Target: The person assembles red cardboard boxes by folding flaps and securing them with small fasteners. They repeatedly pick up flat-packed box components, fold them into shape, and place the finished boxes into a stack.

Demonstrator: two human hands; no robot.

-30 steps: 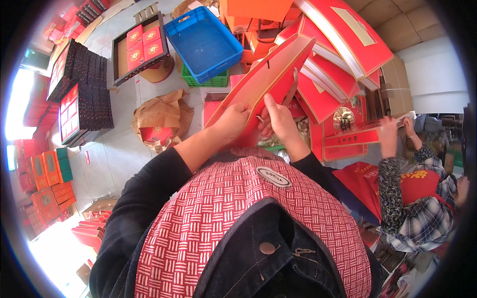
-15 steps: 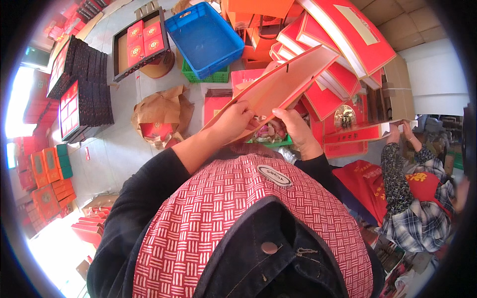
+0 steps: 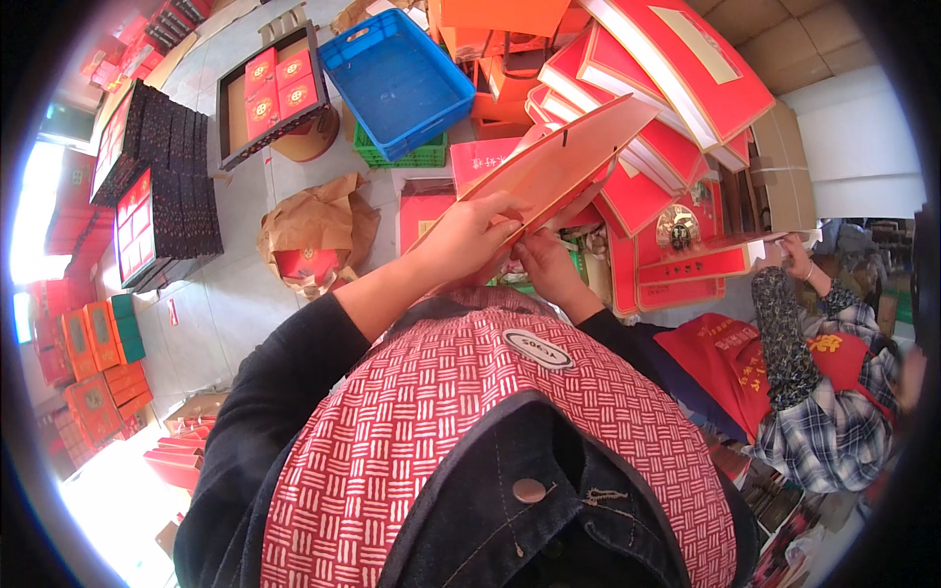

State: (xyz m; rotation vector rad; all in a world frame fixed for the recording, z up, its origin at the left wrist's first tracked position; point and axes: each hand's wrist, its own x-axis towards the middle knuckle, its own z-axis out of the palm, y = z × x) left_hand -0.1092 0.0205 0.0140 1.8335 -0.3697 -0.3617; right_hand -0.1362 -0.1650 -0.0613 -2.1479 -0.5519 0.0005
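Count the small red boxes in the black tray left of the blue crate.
4, set two by two in the black tray: far left box, far right box, near left box, near right box. Any underneath would be hidden.

I register bright light from the left, clipped to white glare there. The pale grey tiled floor (image 3: 221, 318) is well exposed; black vignetting rings the view.

Dark characters on oval white badge (image 3: 538, 348) of patterned red apron (image 3: 343, 465) (small, tilted). Yellow characters on plain red apron (image 3: 708, 345) at right. White ones on pinkish-red box (image 3: 477, 165); dark row along narrow red box (image 3: 708, 265).
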